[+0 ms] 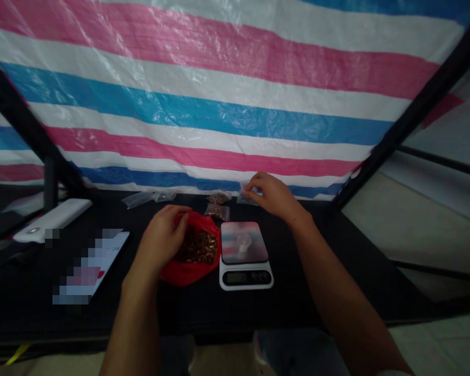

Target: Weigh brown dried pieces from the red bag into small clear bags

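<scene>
My left hand is curled over the left rim of a red bag, fingers closed on its edge. The bag's mouth gapes, showing a heap of small brown and tan pieces like seeds or dried bits. To its right is a white kitchen scale with a shiny plate, on which stands a small clear cup. Beyond the scale, my right hand has thumb and fingers pinched at a small clear zip bag at the back of the black table.
Two small filled zip bags lie behind the red bag. Clear plastic bags rest further left. A white elongated device and a partly blurred flat panel are at left. Striped sheeting and black frame bars bound the table.
</scene>
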Action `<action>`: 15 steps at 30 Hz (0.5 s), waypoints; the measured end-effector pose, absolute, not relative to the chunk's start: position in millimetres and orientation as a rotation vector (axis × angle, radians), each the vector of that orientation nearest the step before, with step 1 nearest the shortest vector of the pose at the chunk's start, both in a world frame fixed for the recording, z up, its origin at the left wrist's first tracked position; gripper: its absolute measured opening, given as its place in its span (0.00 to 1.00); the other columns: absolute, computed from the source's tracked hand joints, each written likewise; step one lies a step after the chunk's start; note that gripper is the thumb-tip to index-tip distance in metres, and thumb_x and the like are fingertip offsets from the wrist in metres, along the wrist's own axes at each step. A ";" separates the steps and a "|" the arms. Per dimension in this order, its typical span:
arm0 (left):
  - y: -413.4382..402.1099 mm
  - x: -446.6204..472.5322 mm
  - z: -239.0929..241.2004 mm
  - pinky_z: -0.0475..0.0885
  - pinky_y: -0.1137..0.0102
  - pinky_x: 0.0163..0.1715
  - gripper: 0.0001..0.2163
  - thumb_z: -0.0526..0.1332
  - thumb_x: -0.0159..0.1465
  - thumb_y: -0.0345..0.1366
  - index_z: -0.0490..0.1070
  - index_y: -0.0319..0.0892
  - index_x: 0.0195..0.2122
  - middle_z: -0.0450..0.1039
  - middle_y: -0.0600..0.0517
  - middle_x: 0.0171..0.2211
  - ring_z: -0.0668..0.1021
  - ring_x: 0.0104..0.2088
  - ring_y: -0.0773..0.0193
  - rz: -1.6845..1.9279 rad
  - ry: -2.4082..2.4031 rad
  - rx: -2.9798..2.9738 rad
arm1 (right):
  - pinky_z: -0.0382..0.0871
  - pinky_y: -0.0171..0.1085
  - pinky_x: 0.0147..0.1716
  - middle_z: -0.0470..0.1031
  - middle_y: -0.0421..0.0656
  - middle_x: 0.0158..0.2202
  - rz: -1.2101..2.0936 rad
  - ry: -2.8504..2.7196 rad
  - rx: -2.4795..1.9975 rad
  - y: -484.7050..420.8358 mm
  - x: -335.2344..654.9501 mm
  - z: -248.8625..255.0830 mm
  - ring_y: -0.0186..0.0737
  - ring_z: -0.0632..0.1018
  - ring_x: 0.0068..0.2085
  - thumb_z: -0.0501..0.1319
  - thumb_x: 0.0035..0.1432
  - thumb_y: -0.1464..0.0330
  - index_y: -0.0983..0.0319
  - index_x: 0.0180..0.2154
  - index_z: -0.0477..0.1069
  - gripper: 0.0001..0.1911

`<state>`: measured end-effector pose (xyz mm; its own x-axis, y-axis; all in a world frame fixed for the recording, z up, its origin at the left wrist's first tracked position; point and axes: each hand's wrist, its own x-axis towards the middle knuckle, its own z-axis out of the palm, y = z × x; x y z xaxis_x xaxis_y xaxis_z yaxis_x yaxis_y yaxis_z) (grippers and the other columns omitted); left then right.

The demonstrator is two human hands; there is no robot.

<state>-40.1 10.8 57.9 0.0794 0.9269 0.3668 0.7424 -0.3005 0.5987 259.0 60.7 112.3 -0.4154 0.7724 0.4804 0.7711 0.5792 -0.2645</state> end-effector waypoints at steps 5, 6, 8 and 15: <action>12.2 -63.3 53.5 0.68 0.46 0.60 0.35 0.58 0.65 0.57 0.70 0.33 0.63 0.71 0.29 0.60 0.72 0.62 0.32 0.959 2.193 1.967 | 0.63 0.39 0.36 0.79 0.47 0.37 0.068 -2.486 -1.370 63.2 242.0 82.2 0.45 0.77 0.38 0.65 0.62 0.72 0.60 0.33 0.82 0.07; 14.0 -66.4 48.1 0.70 0.47 0.57 0.38 0.57 0.64 0.59 0.69 0.31 0.64 0.72 0.27 0.60 0.74 0.60 0.31 0.853 2.225 1.890 | 0.63 0.39 0.36 0.80 0.47 0.37 0.095 -2.500 -1.346 60.2 235.7 78.8 0.46 0.78 0.39 0.64 0.63 0.71 0.60 0.34 0.82 0.07; 18.4 -69.7 35.7 0.74 0.51 0.51 0.36 0.56 0.65 0.59 0.72 0.32 0.61 0.76 0.28 0.55 0.79 0.56 0.34 0.654 2.186 1.784 | 0.64 0.40 0.38 0.82 0.48 0.40 0.151 -2.472 -1.272 52.2 221.6 75.8 0.47 0.79 0.41 0.63 0.65 0.70 0.60 0.37 0.82 0.07; 22.0 -54.2 36.0 0.75 0.65 0.43 0.18 0.59 0.64 0.44 0.81 0.40 0.47 0.85 0.41 0.44 0.84 0.44 0.49 0.747 1.898 1.755 | 0.54 0.36 0.29 0.80 0.44 0.34 0.281 -2.538 -1.486 35.3 174.8 74.4 0.41 0.77 0.34 0.69 0.57 0.67 0.60 0.34 0.75 0.05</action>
